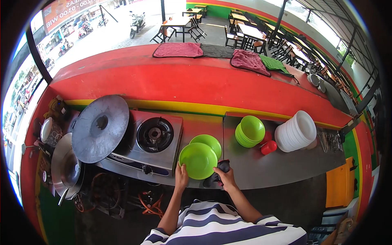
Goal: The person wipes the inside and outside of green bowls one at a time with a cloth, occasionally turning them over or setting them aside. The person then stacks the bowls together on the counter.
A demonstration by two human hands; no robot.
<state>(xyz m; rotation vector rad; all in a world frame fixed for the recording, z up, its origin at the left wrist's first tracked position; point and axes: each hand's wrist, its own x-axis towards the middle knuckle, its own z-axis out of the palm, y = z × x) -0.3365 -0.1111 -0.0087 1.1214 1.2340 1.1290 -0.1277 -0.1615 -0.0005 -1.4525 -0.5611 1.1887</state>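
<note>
In the head view, my left hand (181,176) grips the left rim of a lime-green bowl (198,160), which is held over the counter's front edge with its inside facing up. My right hand (227,178) is closed around a bunched dark cloth (222,166) at the bowl's right side. Part of the cloth hangs below the hand. Behind the held bowl, a second green bowl (211,143) rests on the counter, partly covered by the first. To the right stands a tilted stack of green bowls (250,130).
A gas stove (154,136) and a large wok lid (102,126) are at left, beside a wok (67,167). White bowls (296,131) are stacked at right, near a red cup (268,147) and cutlery (330,141). A red ledge (196,83) with cloths runs behind.
</note>
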